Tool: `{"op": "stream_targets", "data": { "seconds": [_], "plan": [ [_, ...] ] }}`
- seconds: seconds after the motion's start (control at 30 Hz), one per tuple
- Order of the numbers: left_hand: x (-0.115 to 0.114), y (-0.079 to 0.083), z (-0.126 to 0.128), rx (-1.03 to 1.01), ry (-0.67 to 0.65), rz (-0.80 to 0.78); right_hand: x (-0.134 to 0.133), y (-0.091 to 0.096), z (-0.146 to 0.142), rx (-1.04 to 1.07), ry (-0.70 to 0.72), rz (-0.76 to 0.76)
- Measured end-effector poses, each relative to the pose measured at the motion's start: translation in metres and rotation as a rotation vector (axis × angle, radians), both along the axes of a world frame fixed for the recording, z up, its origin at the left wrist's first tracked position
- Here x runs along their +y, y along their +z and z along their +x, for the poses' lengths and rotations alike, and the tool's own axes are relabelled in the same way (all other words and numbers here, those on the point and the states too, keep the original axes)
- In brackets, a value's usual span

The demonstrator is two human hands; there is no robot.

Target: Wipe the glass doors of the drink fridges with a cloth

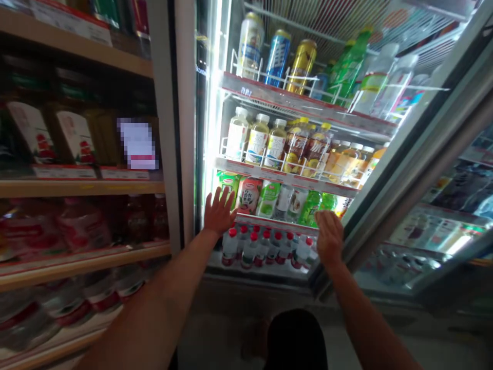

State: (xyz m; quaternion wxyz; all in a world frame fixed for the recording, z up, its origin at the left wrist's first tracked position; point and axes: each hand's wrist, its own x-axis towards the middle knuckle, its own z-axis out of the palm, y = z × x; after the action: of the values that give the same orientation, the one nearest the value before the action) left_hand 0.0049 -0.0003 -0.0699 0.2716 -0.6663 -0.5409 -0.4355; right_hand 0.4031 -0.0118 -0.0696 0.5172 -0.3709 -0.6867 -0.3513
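An open drinks fridge stands in front of me. My left hand (219, 211) is raised with its fingers spread, empty, just in front of a green-labelled bottle (228, 186) at the left end of the third shelf (277, 223). My right hand (329, 234) reaches toward the right end of the same shelf, near the green bottles (311, 207); its back faces me and its fingers point away, hidden from view. Below both hands stand several red-capped water bottles (265, 249) on the bottom shelf.
The fridge's glass door (423, 169) is swung open to the right. Upper fridge shelves hold tea bottles (258, 139) and cans (277, 56). Wooden store shelves (77, 187) with cartons and bottled drinks stand on the left. My dark-clothed knee (296, 341) is low in view.
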Motion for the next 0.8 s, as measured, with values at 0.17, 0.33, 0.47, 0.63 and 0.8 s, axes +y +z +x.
{"op": "stream_targets", "data": {
  "seconds": [0.17,0.33,0.47,0.63,0.8],
  "plan": [
    [0.001,-0.001,0.001,-0.019,-0.013,-0.014,0.009,0.015,0.014,0.232,-0.08,0.048],
    [0.003,-0.003,-0.001,0.05,0.015,0.071,-0.003,-0.06,0.012,0.244,-0.113,-0.106],
    [0.005,-0.006,-0.003,0.094,0.026,0.136,0.006,-0.037,0.029,0.363,-0.15,-0.09],
    [0.007,-0.006,-0.003,0.108,0.04,0.163,0.015,-0.006,0.033,0.582,-0.153,-0.103],
    [0.005,-0.005,-0.003,0.129,0.059,0.169,-0.002,-0.066,0.013,0.704,-0.137,-0.242]
  ]
}}
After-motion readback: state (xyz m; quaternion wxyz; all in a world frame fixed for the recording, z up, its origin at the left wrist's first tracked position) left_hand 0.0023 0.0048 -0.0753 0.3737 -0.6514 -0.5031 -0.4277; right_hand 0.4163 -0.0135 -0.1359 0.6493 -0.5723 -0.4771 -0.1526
